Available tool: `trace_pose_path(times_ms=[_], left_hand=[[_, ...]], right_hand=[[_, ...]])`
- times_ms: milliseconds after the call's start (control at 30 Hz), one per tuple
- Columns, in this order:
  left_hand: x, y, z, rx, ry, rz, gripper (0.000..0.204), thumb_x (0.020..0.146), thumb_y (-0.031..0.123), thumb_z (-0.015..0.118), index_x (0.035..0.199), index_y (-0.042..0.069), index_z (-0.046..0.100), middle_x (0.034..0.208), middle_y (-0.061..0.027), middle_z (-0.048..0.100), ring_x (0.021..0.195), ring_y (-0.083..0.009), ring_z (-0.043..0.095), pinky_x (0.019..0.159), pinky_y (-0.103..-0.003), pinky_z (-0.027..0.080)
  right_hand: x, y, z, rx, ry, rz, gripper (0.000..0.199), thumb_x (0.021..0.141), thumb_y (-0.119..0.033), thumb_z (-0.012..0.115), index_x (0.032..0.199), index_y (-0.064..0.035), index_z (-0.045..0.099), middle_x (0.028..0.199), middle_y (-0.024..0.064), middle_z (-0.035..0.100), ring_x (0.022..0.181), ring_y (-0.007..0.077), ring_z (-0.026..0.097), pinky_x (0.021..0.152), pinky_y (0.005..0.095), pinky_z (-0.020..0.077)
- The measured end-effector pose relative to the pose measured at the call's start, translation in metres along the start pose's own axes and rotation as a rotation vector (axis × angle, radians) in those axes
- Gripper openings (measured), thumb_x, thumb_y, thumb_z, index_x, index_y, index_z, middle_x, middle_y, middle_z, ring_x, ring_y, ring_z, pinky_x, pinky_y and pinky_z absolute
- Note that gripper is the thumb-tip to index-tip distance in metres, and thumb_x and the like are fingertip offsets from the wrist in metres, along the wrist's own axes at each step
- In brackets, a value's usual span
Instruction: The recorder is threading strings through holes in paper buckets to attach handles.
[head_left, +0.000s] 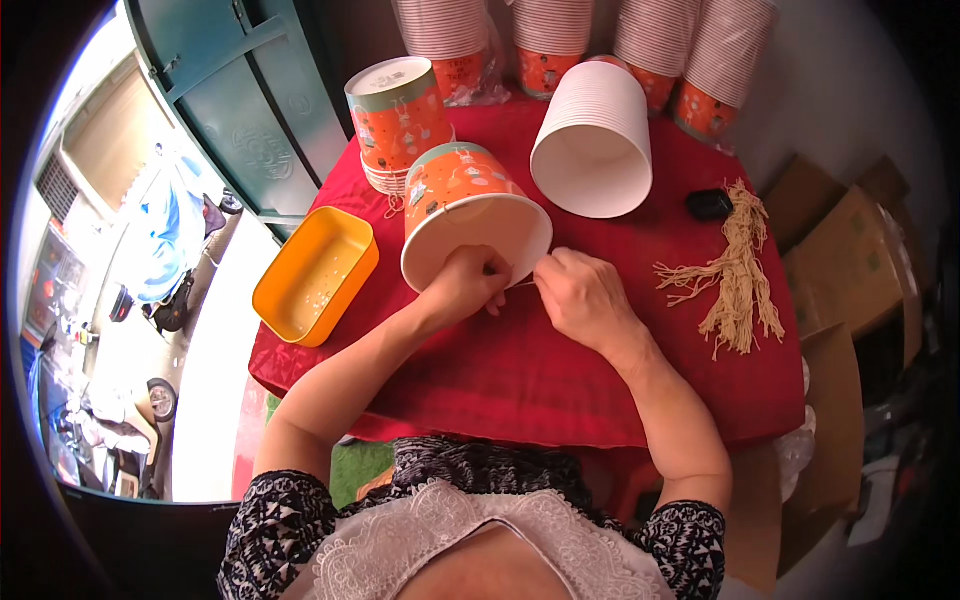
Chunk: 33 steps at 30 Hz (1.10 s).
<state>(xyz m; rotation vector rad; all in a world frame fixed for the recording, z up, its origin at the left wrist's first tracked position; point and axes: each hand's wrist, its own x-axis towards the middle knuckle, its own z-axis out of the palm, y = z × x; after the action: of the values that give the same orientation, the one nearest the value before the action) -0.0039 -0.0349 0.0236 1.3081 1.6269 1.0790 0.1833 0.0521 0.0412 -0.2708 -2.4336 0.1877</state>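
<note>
Beside the orange bucket point(464, 188), thin cord point(524, 284) is pinched by the right hand point(585, 300); the grip of the left hand point(468, 284) cannot be told. If slackened, cord could be dropped.

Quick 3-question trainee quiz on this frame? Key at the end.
1. Which hand is nearer the loose bundle of beige strings?
2. True or false: the yellow rectangular plastic container stands to the right of the foremost orange printed paper bucket.
3. The open end of the stacked white paper buckets faces: A) away from the camera; B) toward the camera; C) straight down.

Key:
1. The right hand.
2. False: the container is left of the bucket.
3. B.
</note>
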Motion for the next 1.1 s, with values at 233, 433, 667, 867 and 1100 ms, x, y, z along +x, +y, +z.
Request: trace_pose_path(times_ms=[233,433,667,867,1100], left_hand=[[-0.002,0.000,0.007,0.001,0.033,0.041,0.013,0.086,0.002,0.063,0.092,-0.009,0.061,0.074,-0.0121,0.064,0.059,-0.0164,0.064,0.050,-0.028,0.053],[-0.002,-0.004,0.013,0.056,0.038,0.115,0.009,0.085,0.002,0.064,0.091,-0.004,0.063,0.071,-0.0088,0.063,0.059,-0.0150,0.063,0.047,-0.027,0.050],[0.004,-0.018,0.017,0.252,0.134,0.338,0.009,0.081,0.007,0.063,0.086,-0.001,0.063,0.073,-0.0104,0.065,0.071,-0.0243,0.065,0.063,-0.038,0.051],[-0.002,-0.007,0.015,0.056,0.137,0.128,0.011,0.079,0.007,0.063,0.082,-0.003,0.059,0.071,-0.0139,0.063,0.069,-0.0246,0.064,0.062,-0.038,0.051],[-0.002,-0.017,0.009,-0.026,0.095,0.178,0.008,0.085,0.000,0.059,0.090,-0.002,0.053,0.069,-0.0100,0.060,0.056,-0.0166,0.062,0.048,-0.029,0.051]], right_hand=[[0.008,0.007,0.002,-0.005,0.171,-0.046,0.012,0.079,0.004,0.064,0.078,-0.0003,0.053,0.078,0.0141,0.050,0.073,0.0317,0.057,0.061,0.0410,0.0497],[0.019,-0.005,0.006,-0.017,0.212,-0.185,0.011,0.073,0.003,0.061,0.079,-0.0011,0.052,0.078,0.0118,0.047,0.076,0.0294,0.055,0.063,0.0386,0.0508],[0.008,-0.055,0.009,0.054,0.060,-0.581,0.013,0.074,-0.006,0.063,0.085,-0.0026,0.058,0.095,0.0107,0.058,0.094,0.0265,0.061,0.079,0.0369,0.0529],[-0.004,-0.078,0.007,0.085,0.159,-0.759,0.017,0.074,-0.013,0.065,0.089,-0.0064,0.061,0.099,0.0058,0.062,0.089,0.0217,0.062,0.074,0.0327,0.0510],[-0.001,-0.018,0.026,0.257,0.270,0.112,0.004,0.090,0.001,0.056,0.093,0.0011,0.058,0.080,0.0193,0.063,0.068,0.0383,0.063,0.058,0.0425,0.0505]])
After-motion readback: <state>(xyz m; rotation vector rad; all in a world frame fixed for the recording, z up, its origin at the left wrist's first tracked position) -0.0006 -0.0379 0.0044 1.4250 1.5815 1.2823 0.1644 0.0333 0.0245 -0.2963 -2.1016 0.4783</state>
